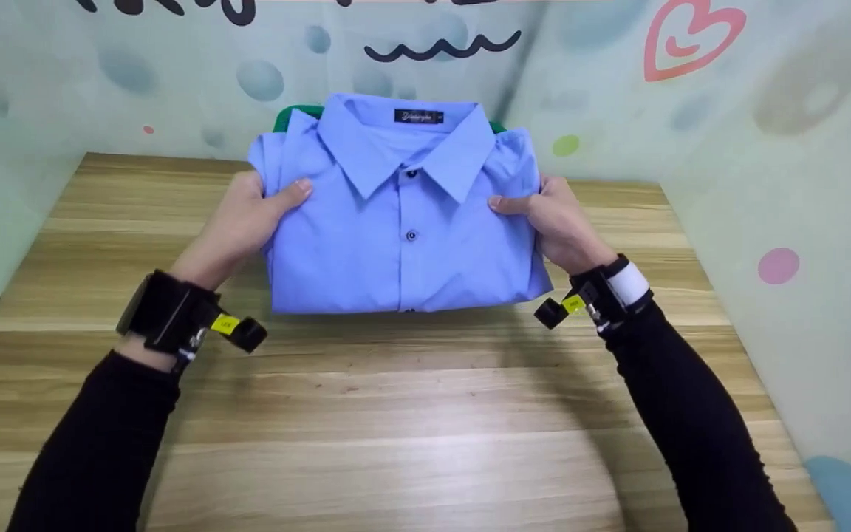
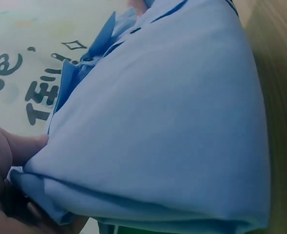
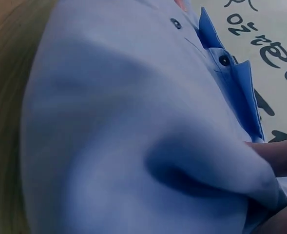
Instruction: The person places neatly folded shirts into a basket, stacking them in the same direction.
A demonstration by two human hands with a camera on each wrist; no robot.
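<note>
A blue button-up shirt (image 1: 344, 251), folded into a rough rectangle with its collar at the far side, is held between both hands. The left hand (image 1: 248, 214) grips its left side, thumb on top and fingers hidden beneath the cloth. On the opposite side the right hand (image 1: 562, 218) holds it the same way, its thumb lying on the front. Dark buttons run down the middle, and a black label (image 1: 419, 117) shows inside the collar. Behind the shirt's upper edge a green object (image 1: 296, 114) peeks out, mostly covered. The right wrist view shows a deep crease near the thumb.
Beneath lies a wood-grain table (image 1: 396, 428). A pale wall (image 1: 174, 81) with painted dots, lettering and a heart rises behind it and along the sides. Each wrist carries a strapped black camera mount, the left one (image 1: 171, 314) near the shirt's lower left.
</note>
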